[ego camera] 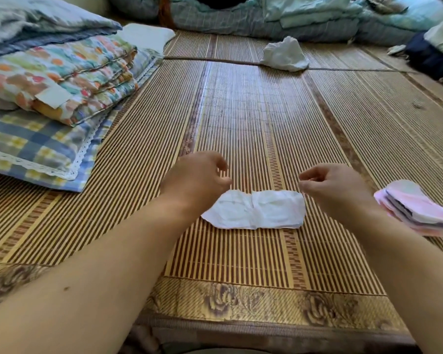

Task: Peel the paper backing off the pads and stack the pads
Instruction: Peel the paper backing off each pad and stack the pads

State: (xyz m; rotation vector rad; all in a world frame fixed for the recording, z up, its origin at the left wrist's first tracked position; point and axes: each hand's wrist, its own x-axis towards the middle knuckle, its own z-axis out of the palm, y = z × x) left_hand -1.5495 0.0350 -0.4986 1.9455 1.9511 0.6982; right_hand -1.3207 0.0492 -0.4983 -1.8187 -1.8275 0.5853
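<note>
A white crumpled pad point(261, 209) lies flat and crosswise on the bamboo mat point(241, 111), right in front of me. My left hand point(197, 180) hovers over its left end with fingers loosely curled and nothing visible in them; the wrist hides that end. My right hand point(335, 187) hangs at the pad's right end, fingers loosely curled, thumb tip just above the top right corner. I see nothing held between its fingers. A pile of pink and white wrapped pads point(417, 210) lies on the mat to the right of my right hand.
A crumpled white bundle point(284, 56) sits far back on the mat. Folded quilts and a checked pillow point(36, 144) are stacked at the left. More bedding point(292, 19) lines the far edge. The mat's brocade border point(266, 300) runs close to me.
</note>
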